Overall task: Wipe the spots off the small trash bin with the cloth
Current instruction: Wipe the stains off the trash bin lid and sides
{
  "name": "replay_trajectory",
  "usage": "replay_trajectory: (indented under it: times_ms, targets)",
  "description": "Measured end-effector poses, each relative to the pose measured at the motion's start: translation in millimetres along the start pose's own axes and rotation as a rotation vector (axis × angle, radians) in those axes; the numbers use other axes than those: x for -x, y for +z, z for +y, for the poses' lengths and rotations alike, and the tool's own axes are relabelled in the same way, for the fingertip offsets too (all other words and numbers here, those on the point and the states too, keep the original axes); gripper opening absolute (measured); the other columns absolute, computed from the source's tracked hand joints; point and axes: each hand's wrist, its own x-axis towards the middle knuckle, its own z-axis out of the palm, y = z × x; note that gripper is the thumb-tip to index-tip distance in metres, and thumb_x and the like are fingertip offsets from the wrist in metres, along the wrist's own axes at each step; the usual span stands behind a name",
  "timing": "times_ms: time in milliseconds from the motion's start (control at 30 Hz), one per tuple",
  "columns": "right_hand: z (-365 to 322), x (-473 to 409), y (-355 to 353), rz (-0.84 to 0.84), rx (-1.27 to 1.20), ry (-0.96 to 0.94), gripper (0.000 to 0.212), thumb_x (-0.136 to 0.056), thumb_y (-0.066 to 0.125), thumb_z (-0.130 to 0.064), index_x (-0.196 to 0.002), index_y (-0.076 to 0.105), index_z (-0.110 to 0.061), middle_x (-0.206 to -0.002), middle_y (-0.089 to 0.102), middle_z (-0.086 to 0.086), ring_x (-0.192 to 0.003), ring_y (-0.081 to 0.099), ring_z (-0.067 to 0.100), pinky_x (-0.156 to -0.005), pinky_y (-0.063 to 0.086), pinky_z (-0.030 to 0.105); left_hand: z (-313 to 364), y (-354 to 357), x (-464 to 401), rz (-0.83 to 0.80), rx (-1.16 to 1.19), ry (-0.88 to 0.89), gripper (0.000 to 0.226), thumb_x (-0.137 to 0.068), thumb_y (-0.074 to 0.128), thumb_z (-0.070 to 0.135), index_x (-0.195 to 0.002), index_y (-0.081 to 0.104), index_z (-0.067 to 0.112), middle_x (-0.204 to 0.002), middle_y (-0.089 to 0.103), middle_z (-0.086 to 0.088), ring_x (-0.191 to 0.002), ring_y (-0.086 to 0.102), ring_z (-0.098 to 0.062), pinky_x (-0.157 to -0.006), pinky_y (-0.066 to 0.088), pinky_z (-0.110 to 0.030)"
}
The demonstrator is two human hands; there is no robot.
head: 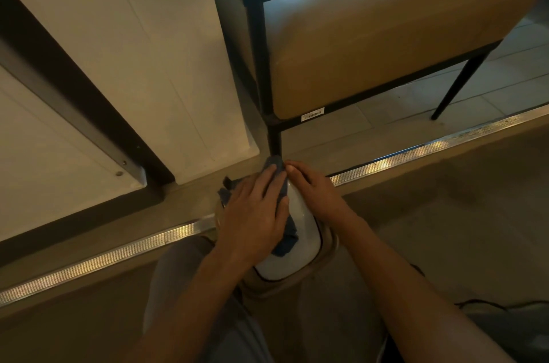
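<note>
Small trash bin (300, 232) — white, glossy, with a thin dark line round its near edge — lies tilted on its side on the floor, its length running away from the person, its near end against the person's knees. No spots can be made out on the bare white part; the light is dim.

Cloth (283, 190), dark blue, is draped over the left flank of the bin. One bunched end reaches past the bin's far end; another fold hangs down toward the near end.

Left hand (255, 211) lies flat on the cloth, fingers straight and spread, pressing it onto the bin — not curled round it.

Right hand (312, 184) rests on the right side of the bin at its far end, fingers bent over the top; it seems to steady the bin, though how firmly it clasps cannot be told.

Just beyond the bin's far end stands the black leg of a chair (386, 45) with a tan cushioned seat. A ribbed metal floor strip (416, 151) passes under the bin, running off left and right. Beyond the bin to the left, a white panel (166, 50) with a dark frame.
</note>
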Motion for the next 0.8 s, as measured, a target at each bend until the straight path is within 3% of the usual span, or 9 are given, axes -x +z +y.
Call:
replay_trajectory:
  times_ms: [67,133,200,267,367,400,633,733,800]
  targets:
    - [-2.1,1.0,-0.6,-0.001,0.010,0.013,0.036,-0.104,0.041,-0.042,-0.135,0.054,-0.030,-0.118,0.062,-0.014,-0.102,0.057,-0.011,-0.081,0.043,0.007,-15.9,2.3,21.8,0.035,0.110,0.095,0.054,-0.104,0.031,0.041,-0.155,0.032,0.021,-0.162,0.031,-0.002,-0.145,0.035,-0.019,-0.118,0.031,-0.043]
    - [-2.9,1.4,-0.7,0.005,0.018,0.024,0.036,-0.104,0.039,-0.043,-0.137,0.053,-0.032,-0.119,0.058,-0.015,-0.099,0.053,-0.012,-0.078,0.038,0.005,-27.4,-2.5,36.5,0.027,0.236,0.067,0.062,-0.100,0.036,0.042,-0.158,0.020,0.024,-0.162,0.027,0.001,-0.143,0.031,-0.009,-0.119,0.024,-0.031]
    - [-2.8,1.2,-0.7,0.002,0.021,0.028,0.037,-0.105,0.038,-0.044,-0.137,0.052,-0.032,-0.119,0.056,-0.015,-0.100,0.051,-0.011,-0.078,0.037,0.006,-33.3,-4.9,31.9,0.000,0.316,-0.088,0.077,-0.090,0.033,0.054,-0.156,0.023,0.016,-0.156,0.038,-0.007,-0.137,0.037,-0.012,-0.116,0.025,-0.029]
    - [-2.6,1.2,-0.5,-0.009,0.011,0.033,0.039,-0.105,0.037,-0.045,-0.138,0.052,-0.031,-0.123,0.057,-0.012,-0.105,0.053,-0.005,-0.080,0.038,0.009,-31.8,-11.2,7.8,-0.086,0.348,-0.296,0.090,-0.078,0.026,0.062,-0.151,0.034,0.011,-0.147,0.047,-0.018,-0.130,0.048,-0.029,-0.111,0.034,-0.039]
    - [0.8,-0.5,1.9,-0.013,0.013,0.031,0.040,-0.105,0.037,-0.044,-0.139,0.053,-0.029,-0.130,0.058,-0.006,-0.116,0.055,0.008,-0.087,0.041,0.015,-24.6,-12.0,-30.3,-0.154,0.187,-0.339,0.052,-0.094,0.027,0.050,-0.137,0.051,0.032,-0.128,0.064,-0.006,-0.101,0.060,-0.023,-0.091,0.048,-0.039]
    - [1.2,-0.7,3.3,-0.005,0.019,0.024,0.040,-0.105,0.037,-0.044,-0.138,0.053,-0.028,-0.130,0.060,-0.006,-0.117,0.055,0.009,-0.088,0.041,0.016,-18.6,-11.3,-38.0,-0.150,0.163,-0.334,0.049,-0.095,0.026,0.048,-0.134,0.052,0.033,-0.125,0.065,-0.005,-0.100,0.061,-0.023,-0.091,0.048,-0.040]
    - [-2.0,4.1,11.0,0.065,-0.039,-0.011,0.031,-0.106,0.037,-0.040,-0.128,0.058,-0.031,-0.118,0.066,-0.007,-0.107,0.060,0.000,-0.091,0.047,0.020,6.1,3.4,17.6,0.040,-0.035,-0.062,0.057,-0.099,0.032,0.036,-0.151,0.040,0.014,-0.155,0.042,-0.010,-0.141,0.040,-0.026,-0.119,0.030,-0.045]
    - [-3.1,6.4,10.7,0.070,-0.039,-0.005,0.037,-0.105,0.038,-0.043,-0.134,0.057,-0.028,-0.120,0.064,-0.008,-0.108,0.058,0.000,-0.086,0.045,0.014,-20.3,-2.0,39.7,0.051,0.016,-0.058,0.056,-0.100,0.032,0.039,-0.150,0.040,0.015,-0.154,0.042,-0.009,-0.141,0.041,-0.026,-0.119,0.028,-0.041]
    - [-2.4,7.2,9.2,0.061,-0.051,0.014,0.040,-0.104,0.038,-0.045,-0.136,0.056,-0.028,-0.120,0.063,-0.007,-0.108,0.059,0.004,-0.082,0.044,0.014,-26.5,-13.7,29.6,0.017,0.106,-0.180,0.056,-0.099,0.033,0.041,-0.146,0.045,0.014,-0.141,0.054,-0.012,-0.126,0.053,-0.029,-0.108,0.034,-0.036]
